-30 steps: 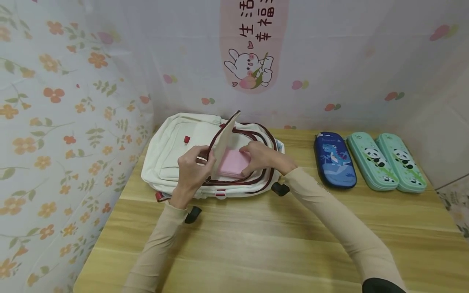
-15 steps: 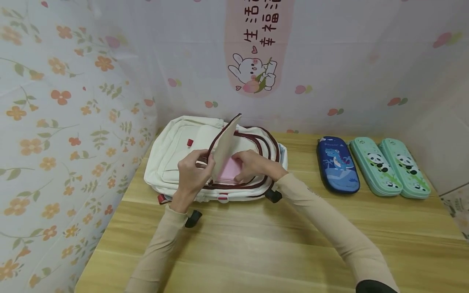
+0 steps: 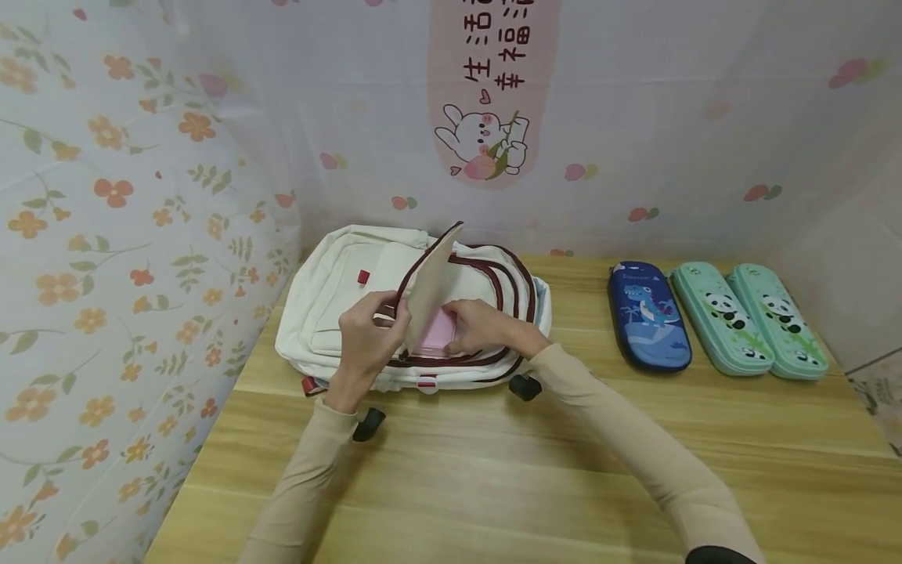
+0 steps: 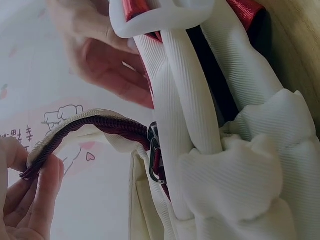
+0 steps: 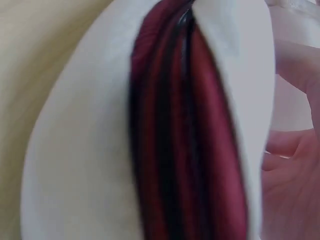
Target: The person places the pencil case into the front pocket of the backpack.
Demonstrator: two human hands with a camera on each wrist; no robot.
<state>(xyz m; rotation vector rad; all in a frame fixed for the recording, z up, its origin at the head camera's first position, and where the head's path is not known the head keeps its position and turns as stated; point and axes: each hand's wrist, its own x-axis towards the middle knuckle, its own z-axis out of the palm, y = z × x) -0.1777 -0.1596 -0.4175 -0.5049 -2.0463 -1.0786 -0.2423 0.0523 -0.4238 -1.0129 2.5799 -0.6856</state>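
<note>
A white backpack [image 3: 331, 282] with dark red zipper trim lies on the wooden table. My left hand [image 3: 369, 337] pinches the zippered edge of its front pocket flap [image 3: 428, 290] and holds the flap upright. In the left wrist view, thumb and fingers close on the flap's zipper tape [image 4: 37, 162]. Inside the pocket is a flat pink square thing [image 3: 435, 333], partly hidden by the flap. My right hand [image 3: 482, 329] reaches into the pocket and grips the pink thing's right side. The right wrist view shows the dark red zipper [image 5: 170, 125] beside that hand.
To the right lie a blue dinosaur pencil case [image 3: 650, 317] and two mint-green panda pencil cases, a left one [image 3: 722, 319] and a right one [image 3: 778, 321]. A patterned cloth [image 3: 338, 94] hangs behind the wooden table [image 3: 458, 470].
My right hand has moved left and deeper into the pocket with the pink thing, which has slid further behind the flap. The left hand still holds the flap up.
</note>
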